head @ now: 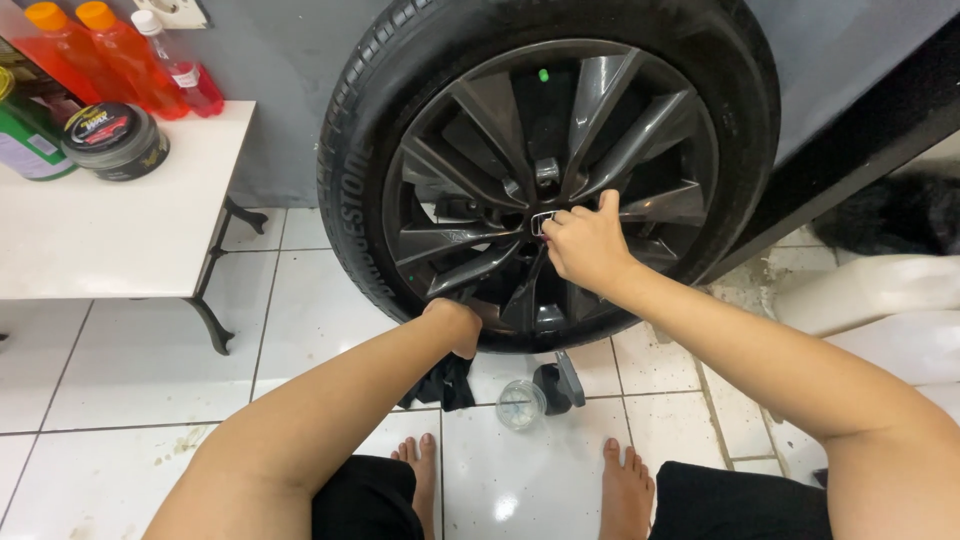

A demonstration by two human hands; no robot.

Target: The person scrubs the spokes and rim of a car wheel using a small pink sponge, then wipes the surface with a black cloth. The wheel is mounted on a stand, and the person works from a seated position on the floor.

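My right hand (585, 245) rests on the wheel (548, 190), fingers curled together around its hub. My left hand (455, 322) grips a dark cloth (445, 382) below the rim; a small clear cup (521, 404) sits just beyond those fingers.

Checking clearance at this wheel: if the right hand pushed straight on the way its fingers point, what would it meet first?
Most likely the wheel's centre cap: the right hand already has its fingertips at it, with dark spokes around.
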